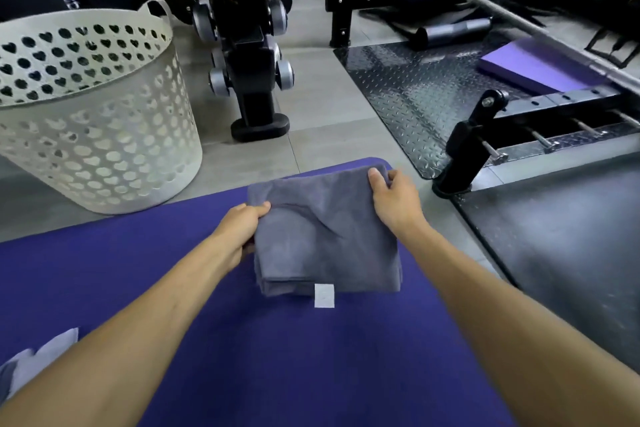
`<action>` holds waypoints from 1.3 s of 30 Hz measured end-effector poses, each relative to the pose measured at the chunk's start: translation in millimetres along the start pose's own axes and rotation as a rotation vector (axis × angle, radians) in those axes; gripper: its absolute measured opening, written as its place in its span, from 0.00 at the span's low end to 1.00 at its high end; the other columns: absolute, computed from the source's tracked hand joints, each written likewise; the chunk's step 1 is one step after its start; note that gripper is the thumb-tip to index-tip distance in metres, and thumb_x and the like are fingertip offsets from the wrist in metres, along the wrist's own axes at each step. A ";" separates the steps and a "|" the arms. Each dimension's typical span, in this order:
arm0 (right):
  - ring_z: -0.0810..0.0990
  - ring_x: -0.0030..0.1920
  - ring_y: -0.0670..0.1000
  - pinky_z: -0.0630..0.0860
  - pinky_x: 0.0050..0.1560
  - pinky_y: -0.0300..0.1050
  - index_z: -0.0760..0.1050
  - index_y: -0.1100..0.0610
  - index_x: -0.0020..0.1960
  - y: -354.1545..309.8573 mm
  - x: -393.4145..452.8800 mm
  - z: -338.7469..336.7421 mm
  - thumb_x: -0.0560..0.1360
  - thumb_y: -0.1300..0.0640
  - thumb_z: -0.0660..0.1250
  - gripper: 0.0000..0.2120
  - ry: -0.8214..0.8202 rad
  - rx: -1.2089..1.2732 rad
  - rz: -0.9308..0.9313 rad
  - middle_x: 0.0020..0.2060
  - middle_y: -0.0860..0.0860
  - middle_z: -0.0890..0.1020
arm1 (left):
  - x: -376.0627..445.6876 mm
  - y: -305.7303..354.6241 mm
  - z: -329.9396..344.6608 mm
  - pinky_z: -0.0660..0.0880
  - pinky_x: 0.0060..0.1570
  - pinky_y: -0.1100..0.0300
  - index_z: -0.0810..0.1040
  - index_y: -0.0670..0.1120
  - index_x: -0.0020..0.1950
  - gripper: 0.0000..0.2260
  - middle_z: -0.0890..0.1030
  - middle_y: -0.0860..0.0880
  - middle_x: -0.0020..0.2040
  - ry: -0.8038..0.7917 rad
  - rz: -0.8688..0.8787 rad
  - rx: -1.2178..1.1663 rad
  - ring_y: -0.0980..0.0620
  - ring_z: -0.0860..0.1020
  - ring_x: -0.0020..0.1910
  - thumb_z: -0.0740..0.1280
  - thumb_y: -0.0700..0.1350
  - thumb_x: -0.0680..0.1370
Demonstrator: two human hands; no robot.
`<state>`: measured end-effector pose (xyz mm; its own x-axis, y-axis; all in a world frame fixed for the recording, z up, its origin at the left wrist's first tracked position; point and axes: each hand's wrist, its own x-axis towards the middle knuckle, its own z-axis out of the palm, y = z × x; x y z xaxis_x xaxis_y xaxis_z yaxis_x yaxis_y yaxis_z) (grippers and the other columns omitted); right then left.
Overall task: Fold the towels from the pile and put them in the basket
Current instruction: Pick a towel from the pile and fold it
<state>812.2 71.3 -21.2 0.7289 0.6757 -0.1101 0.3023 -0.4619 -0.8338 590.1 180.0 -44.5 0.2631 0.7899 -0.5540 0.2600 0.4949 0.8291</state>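
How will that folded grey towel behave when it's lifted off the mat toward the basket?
The grey towel is probably floppy: its top layer already creases between the left hand and right hand. The stacked layers at its near edge look loose, so they may slide or open unless both sides are supported. It seems light, and the white basket is close.

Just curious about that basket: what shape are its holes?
Heart-shaped cutouts all over the cream basket, clearest in the head view.
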 end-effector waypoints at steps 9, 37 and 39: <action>0.74 0.52 0.56 0.68 0.46 0.45 0.67 0.61 0.66 69.6 69.2 49.5 0.80 0.50 0.64 0.20 -0.336 -0.329 0.129 0.60 0.58 0.77 | 74.1 -30.7 17.2 0.76 0.60 0.49 0.70 0.51 0.62 0.19 0.80 0.50 0.59 0.124 0.103 0.428 0.49 0.80 0.56 0.70 0.55 0.76; 0.41 0.80 0.55 0.41 0.78 0.52 0.42 0.51 0.81 84.3 66.9 112.3 0.82 0.37 0.43 0.33 -0.376 -0.806 -0.358 0.80 0.54 0.43 | 107.1 -56.7 31.4 0.52 0.75 0.42 0.34 0.58 0.79 0.34 0.52 0.49 0.81 0.089 0.304 1.156 0.42 0.49 0.80 0.46 0.69 0.79; 0.52 0.78 0.57 0.51 0.78 0.53 0.53 0.56 0.79 75.0 51.0 109.2 0.83 0.41 0.46 0.30 -0.340 -0.770 -0.364 0.79 0.57 0.55 | 94.4 -54.2 24.5 0.59 0.73 0.43 0.38 0.58 0.80 0.33 0.54 0.49 0.81 0.065 0.321 1.087 0.43 0.55 0.79 0.48 0.67 0.80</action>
<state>805.0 133.9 -148.4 0.3255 0.9308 -0.1663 0.8927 -0.3605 -0.2703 623.6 218.8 -143.5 0.4227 0.8565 -0.2962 0.8662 -0.2856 0.4101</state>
